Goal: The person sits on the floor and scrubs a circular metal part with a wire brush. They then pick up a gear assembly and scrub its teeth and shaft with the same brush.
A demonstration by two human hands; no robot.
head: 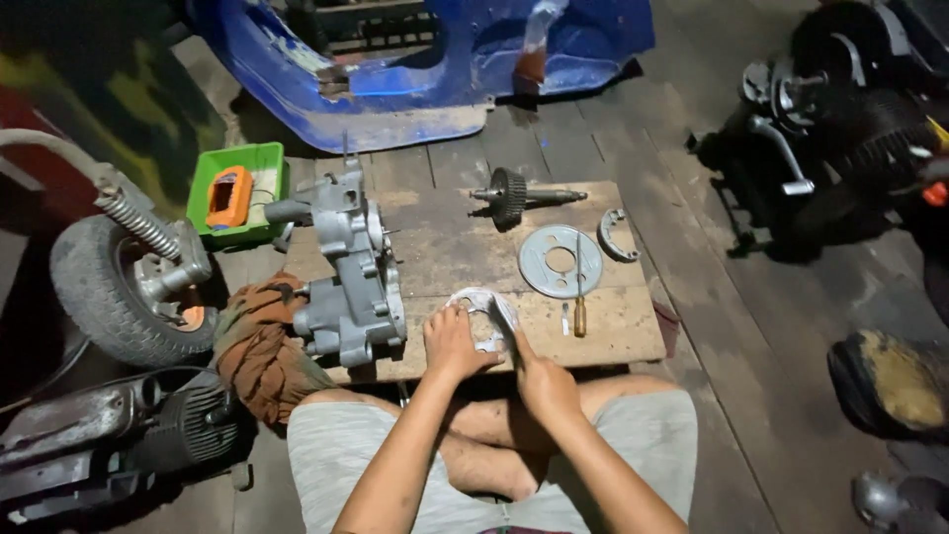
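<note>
Both my hands work on a curved silver brake shoe assembly point(482, 302) lying near the front edge of a wooden board point(445, 247). My left hand point(453, 343) grips its left side with fingers curled over it. My right hand point(539, 381) presses on its right side, one finger stretched up along the metal. My bare knees and grey shorts show below the board.
On the board: a grey engine casing point(348, 272), a geared shaft point(519, 196), a round backing plate point(559, 261), a screwdriver point(579, 297), a brake shoe point(615, 235). Left: brown rag point(259, 346), green tray point(237, 193), wheel point(114, 282). Blue scooter body point(425, 59) behind, engine parts right.
</note>
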